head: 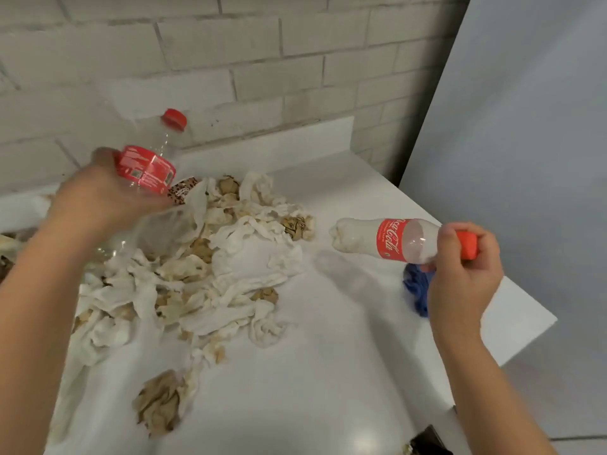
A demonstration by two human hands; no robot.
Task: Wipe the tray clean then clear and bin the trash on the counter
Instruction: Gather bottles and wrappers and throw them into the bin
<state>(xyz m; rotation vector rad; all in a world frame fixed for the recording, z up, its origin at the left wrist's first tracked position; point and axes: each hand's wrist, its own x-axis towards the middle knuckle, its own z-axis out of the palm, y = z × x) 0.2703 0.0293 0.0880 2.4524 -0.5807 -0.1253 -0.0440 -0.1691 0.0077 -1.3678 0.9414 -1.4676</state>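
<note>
My left hand (98,195) grips a clear plastic bottle (154,149) with a red label and red cap, lifted above the back left of the white counter (328,372). My right hand (460,274) holds a second bottle (384,239) by its neck and orange-red cap; it lies sideways in the air over the counter's right side, base pointing left. A heap of crumpled, stained white paper towels (210,267) covers the counter's left and middle. A brown crumpled wad (159,403) lies apart near the front. No tray is in view.
A blue crumpled cloth (417,287) lies on the counter under my right hand, near the right edge. A white brick wall (230,60) stands behind. A pale panel (525,126) rises at the right. A dark object (430,440) shows at the counter's front edge.
</note>
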